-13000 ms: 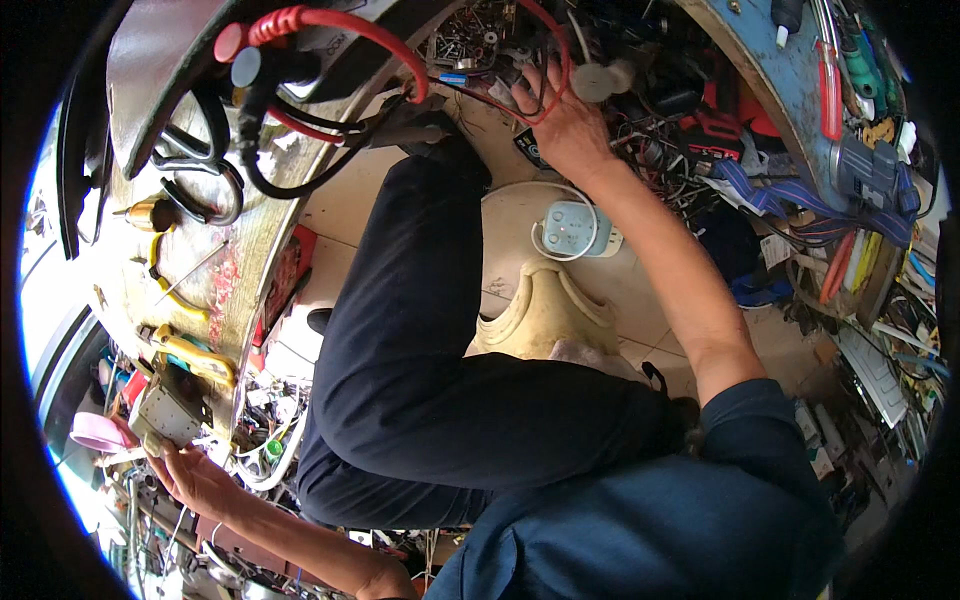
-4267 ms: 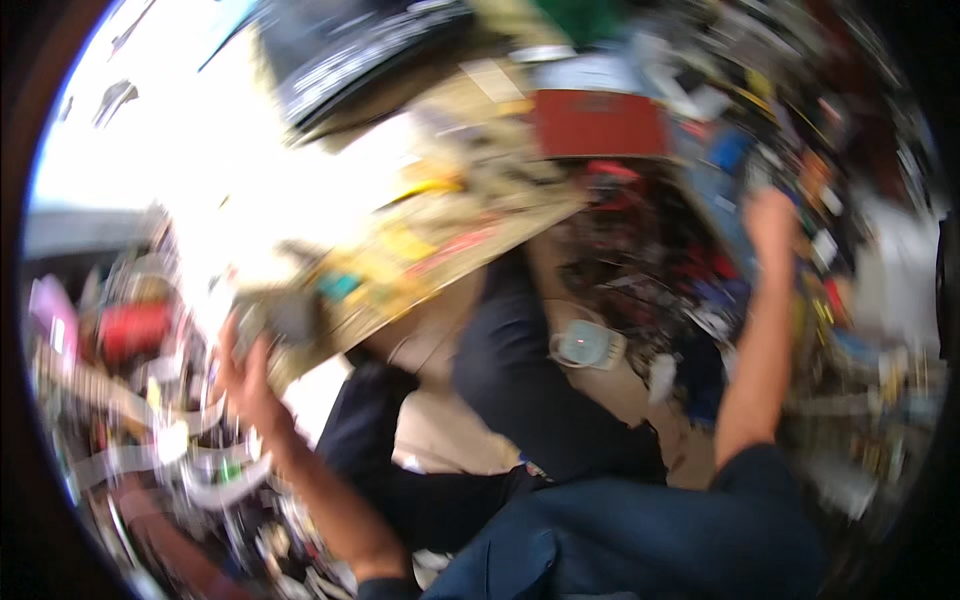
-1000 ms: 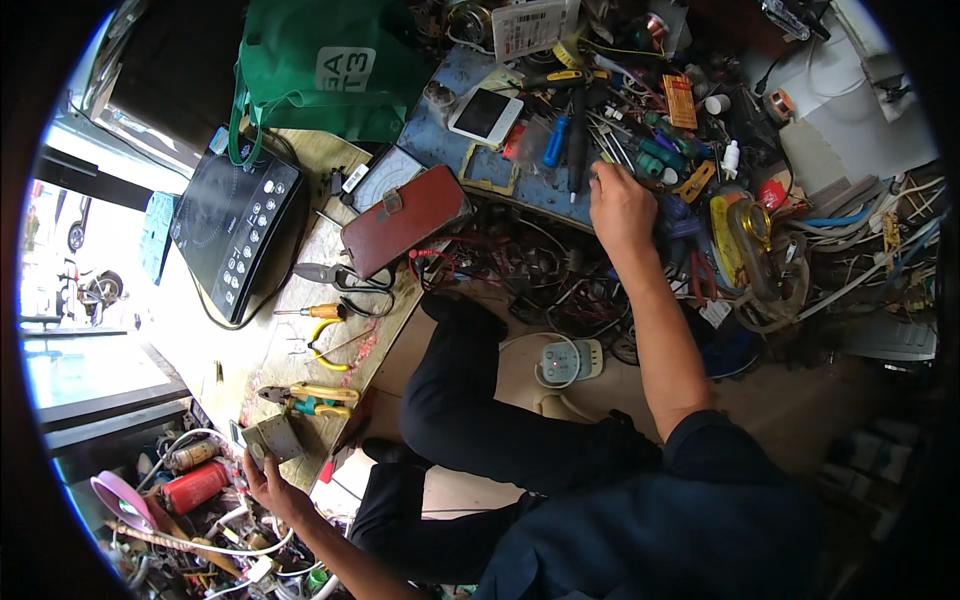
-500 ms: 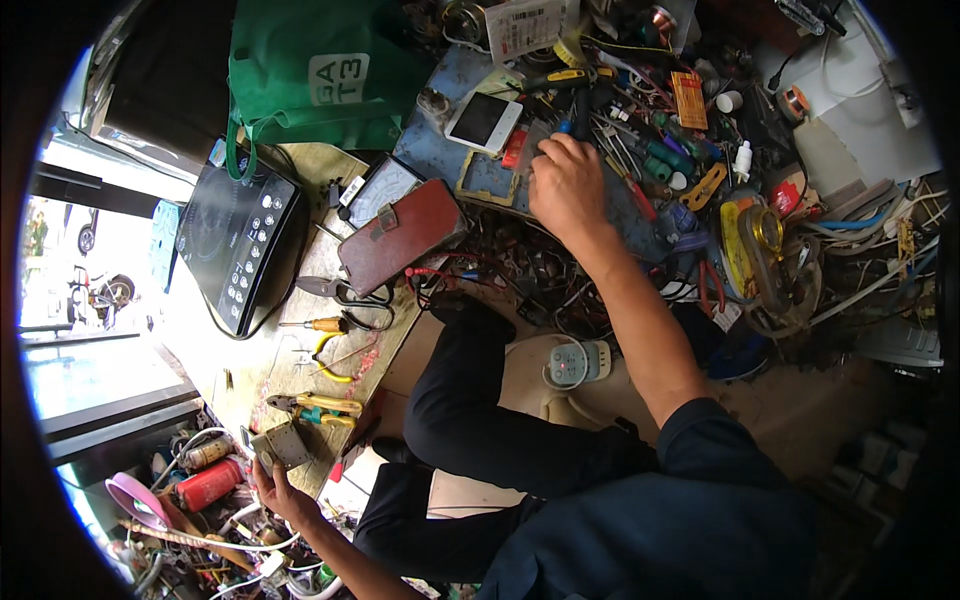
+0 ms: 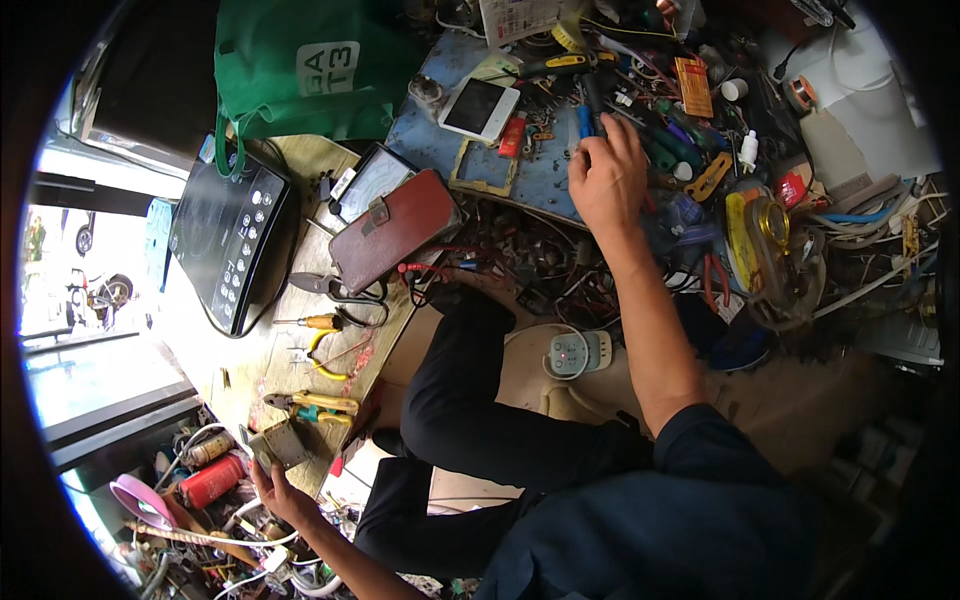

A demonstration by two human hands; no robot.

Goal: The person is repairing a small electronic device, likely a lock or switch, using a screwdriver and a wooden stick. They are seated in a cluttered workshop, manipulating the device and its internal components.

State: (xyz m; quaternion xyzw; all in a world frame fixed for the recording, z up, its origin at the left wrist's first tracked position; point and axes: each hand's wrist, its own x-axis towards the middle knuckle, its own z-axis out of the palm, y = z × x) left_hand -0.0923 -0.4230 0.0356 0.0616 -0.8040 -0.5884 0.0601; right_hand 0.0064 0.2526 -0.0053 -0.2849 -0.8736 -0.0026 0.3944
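Note:
My left hand [image 5: 280, 492] grips a small grey box-shaped metal part [image 5: 283, 445] at the near corner of the wooden table. Pliers with yellow and teal handles [image 5: 312, 407] lie just beyond that part. Over the tool-strewn blue work surface, my right hand [image 5: 612, 180] hovers with its fingers reaching forward and partly apart; nothing shows clearly in them. Left of its fingertips are a blue-handled tool [image 5: 585, 122] and a small red piece [image 5: 512, 137]. A white phone [image 5: 481, 108] lies farther left, above a yellowish rectangular frame [image 5: 484, 166].
On the wooden table [image 5: 250, 370] are a black induction cooker [image 5: 235, 235], a brown phone case [image 5: 390, 230], scissors [image 5: 345, 290] and a screwdriver [image 5: 312, 321]. A green bag [image 5: 300, 90] stands behind. Cables and tools crowd the right; a power strip [image 5: 580, 354] sits below.
My right hand has moved right, away from the red piece, which now shows in full on the blue surface. My left hand stays on the grey metal part. The view has shifted slightly.

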